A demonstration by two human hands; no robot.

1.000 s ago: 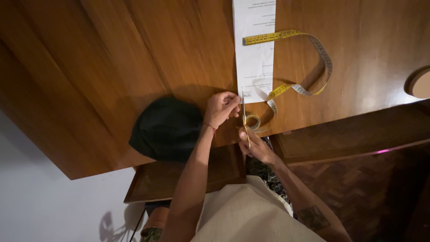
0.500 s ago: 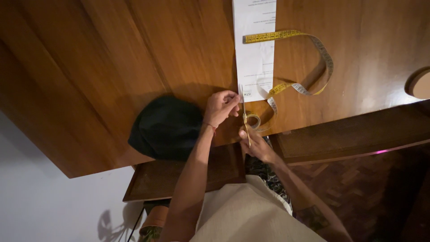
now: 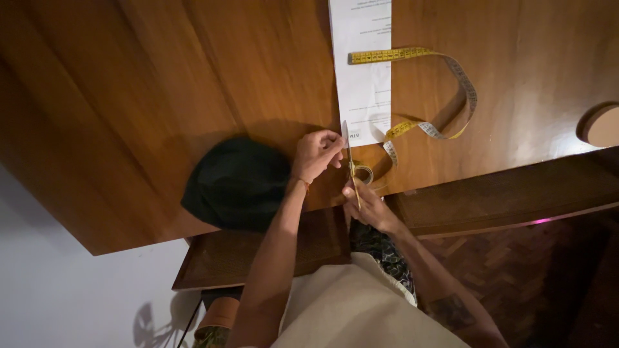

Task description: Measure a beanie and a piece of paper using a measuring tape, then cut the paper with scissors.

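Note:
My left hand [image 3: 316,153] pinches the near left corner of a white printed paper sheet [image 3: 362,77] that lies on the wooden table [image 3: 193,84]. My right hand [image 3: 369,207] grips a pair of scissors [image 3: 352,169] with gold handles. The blades point up at the paper's near edge, right beside my left fingertips. A yellow measuring tape [image 3: 445,96] loops across the paper and the table to the right, with one end coiled near the scissors.
A dark green cloth bundle [image 3: 237,183] rests on the table by my left wrist. A round wooden object [image 3: 601,125] sits at the right edge. A bench [image 3: 490,193] stands below the table over parquet floor.
Both hands stay in about the same place at the paper's near edge; the scissors have shifted only slightly.

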